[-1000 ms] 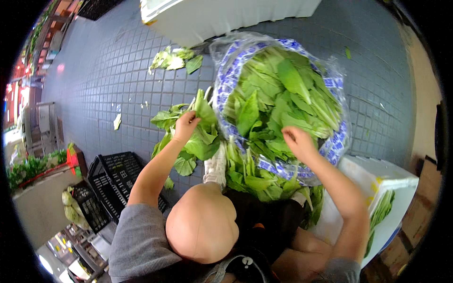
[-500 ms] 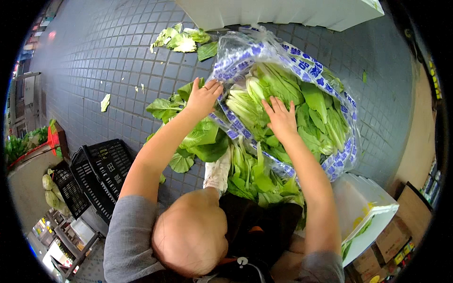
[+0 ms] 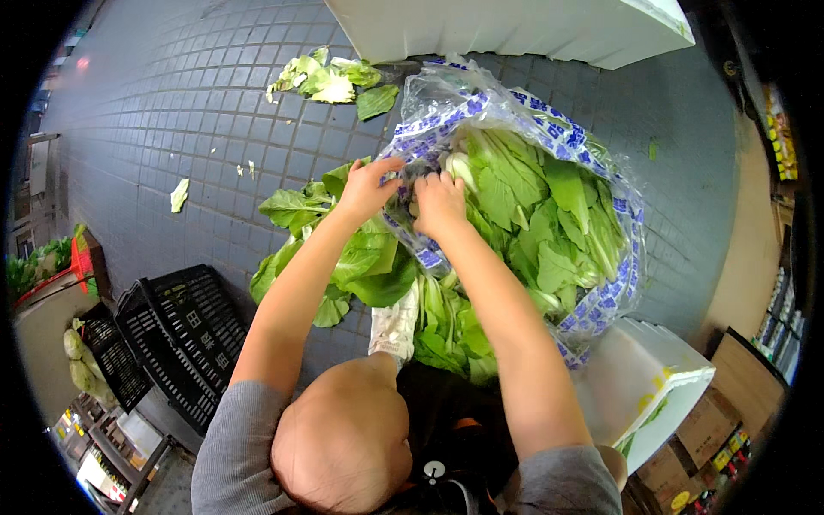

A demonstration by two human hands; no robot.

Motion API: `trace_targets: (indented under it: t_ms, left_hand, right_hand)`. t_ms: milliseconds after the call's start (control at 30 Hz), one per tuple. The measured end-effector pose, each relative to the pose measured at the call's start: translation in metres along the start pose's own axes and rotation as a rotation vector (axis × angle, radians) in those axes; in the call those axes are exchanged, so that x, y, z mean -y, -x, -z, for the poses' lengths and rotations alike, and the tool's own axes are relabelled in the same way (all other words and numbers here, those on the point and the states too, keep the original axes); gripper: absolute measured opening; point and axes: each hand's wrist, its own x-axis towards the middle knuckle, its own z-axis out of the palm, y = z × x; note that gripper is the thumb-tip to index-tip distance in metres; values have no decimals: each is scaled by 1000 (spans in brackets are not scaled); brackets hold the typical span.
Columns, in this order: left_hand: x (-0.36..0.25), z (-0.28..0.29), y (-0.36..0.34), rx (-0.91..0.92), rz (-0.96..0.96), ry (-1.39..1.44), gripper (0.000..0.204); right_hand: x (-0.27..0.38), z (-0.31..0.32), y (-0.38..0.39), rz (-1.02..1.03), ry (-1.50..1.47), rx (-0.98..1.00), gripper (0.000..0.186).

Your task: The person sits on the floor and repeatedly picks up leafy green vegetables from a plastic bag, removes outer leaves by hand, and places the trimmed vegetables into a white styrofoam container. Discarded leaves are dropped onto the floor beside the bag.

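Note:
A clear plastic bag with blue and white print (image 3: 633,249) lies wide on the floor, its mouth rolled back around a heap of leafy greens (image 3: 515,189). My left hand (image 3: 367,189) grips the bag's left rim with curled fingers. Close beside it, my right hand (image 3: 441,204) is closed just inside that rim, by the pale stem ends; its fingertips are hidden, so what it holds is unclear. Loose greens (image 3: 369,266) spread under my left forearm, and more greens (image 3: 451,330) lie between the bag and my lap.
White foam boxes stand at the far side (image 3: 515,30) and at the right (image 3: 631,365). Torn leaves (image 3: 330,81) lie on the tiled floor (image 3: 215,112) at far left. Black plastic crates (image 3: 184,335) stand at the left, cardboard boxes (image 3: 708,425) at lower right.
My right hand has moved left from atop the greens to the bag's left inner side, its spread fingers now closed. My left hand stays at the rim. The stems there have shifted or are covered.

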Motion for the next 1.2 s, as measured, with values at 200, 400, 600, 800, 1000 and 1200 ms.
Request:
trace_targets:
  t_ms: [200,400,600,800,1000,1200]
  left_hand:
    - [-1,-9,9,-66,-66,-307,36]
    - [-57,-15,38,-106,-218,-24,37]
    - [-58,-73,45,-114,-97,192,74]
    - [-38,-82,47,-23,332,1261,71]
    - [-57,-91,27,-150,411,1373,51]
    - [-65,-78,39,-57,240,1366,45]
  right_hand:
    - [-64,45,73,111,-697,-56,49]
    - [-108,78,143,84,-1273,-473,32]
    - [-100,32,140,-284,-1355,-393,27]
    - [-63,-16,98,-130,-1283,-210,35]
    - [-59,-35,45,-171,-1203,-281,46]
    - [-71,10,49,-85,-985,-36,52]
